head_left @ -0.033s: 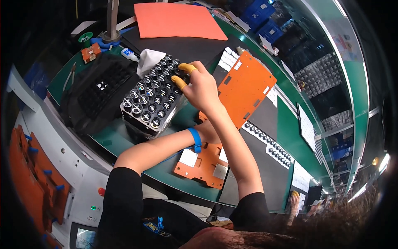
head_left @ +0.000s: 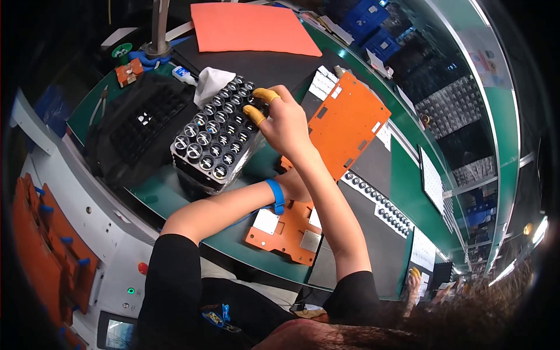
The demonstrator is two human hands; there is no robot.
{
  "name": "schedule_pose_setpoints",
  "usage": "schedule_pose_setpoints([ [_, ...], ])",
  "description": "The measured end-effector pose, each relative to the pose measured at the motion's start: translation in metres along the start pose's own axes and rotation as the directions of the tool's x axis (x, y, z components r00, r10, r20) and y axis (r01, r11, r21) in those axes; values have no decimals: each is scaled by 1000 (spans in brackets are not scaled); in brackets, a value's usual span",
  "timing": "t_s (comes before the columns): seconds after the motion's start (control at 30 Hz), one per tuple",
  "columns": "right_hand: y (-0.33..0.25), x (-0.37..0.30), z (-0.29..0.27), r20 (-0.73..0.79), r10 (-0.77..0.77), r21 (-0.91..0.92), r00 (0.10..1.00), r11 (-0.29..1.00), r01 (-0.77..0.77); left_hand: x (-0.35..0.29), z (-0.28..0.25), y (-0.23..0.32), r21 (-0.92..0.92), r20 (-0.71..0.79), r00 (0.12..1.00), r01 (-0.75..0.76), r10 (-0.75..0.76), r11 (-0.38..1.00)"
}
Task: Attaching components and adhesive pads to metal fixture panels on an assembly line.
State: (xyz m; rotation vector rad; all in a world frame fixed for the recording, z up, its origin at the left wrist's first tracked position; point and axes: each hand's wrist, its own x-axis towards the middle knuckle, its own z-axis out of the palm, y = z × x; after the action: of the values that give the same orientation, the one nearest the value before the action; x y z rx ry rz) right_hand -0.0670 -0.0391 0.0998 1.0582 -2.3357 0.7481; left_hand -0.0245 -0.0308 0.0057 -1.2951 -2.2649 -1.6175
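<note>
A black tray (head_left: 205, 153) holds several rows of round, glossy lens-like parts, with clear plastic wrap around its side. My right hand (head_left: 286, 125) reaches over its right edge. Yellow finger cots cover the thumb and index finger, which curve toward each other as in a pinch. The spot between their tips is dark, and what they hold cannot be made out. My left hand (head_left: 293, 185), below a blue wrist strap (head_left: 276, 196), passes behind my right forearm. Its fingers are hidden, beside a large orange plate (head_left: 344, 125) and above a smaller orange fixture (head_left: 284, 236).
Left of the tray lies a black bag (head_left: 137, 125). A white cloth (head_left: 213, 84) touches the tray's far end. Beyond are a coral foam sheet (head_left: 254, 28) and a metal post (head_left: 159, 29). Strips of round parts (head_left: 392, 219) lie at right, near another person's hand (head_left: 413, 280).
</note>
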Motion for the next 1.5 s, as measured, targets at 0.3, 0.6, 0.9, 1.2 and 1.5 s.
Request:
schedule_pose_setpoints([
  [0.3, -2, -14, -12, -91, -32, -38, 995, 999, 29, -1, -7, 9, -84, 54, 998, 39, -35, 996],
  [0.6, 42, -126, -90, -72, 636, 631, 769, 626, -459, 12, 2, -1, 475, 186, 980, -29, -68, 880],
  [0.9, 65, -194, -95, 41, 723, 761, 689, 424, -491, 16, 6, 11, 430, -27, 998, 69, -64, 900],
  [1.2, 72, -194, -116, 37, 629, 392, 776, 706, -590, 13, 6, 5, 432, 24, 1000, -19, 10, 902],
  [1.5, 224, -178, -131, -247, 706, 303, 663, 707, -639, 17, 8, -2, 461, 97, 995, -18, -30, 887],
])
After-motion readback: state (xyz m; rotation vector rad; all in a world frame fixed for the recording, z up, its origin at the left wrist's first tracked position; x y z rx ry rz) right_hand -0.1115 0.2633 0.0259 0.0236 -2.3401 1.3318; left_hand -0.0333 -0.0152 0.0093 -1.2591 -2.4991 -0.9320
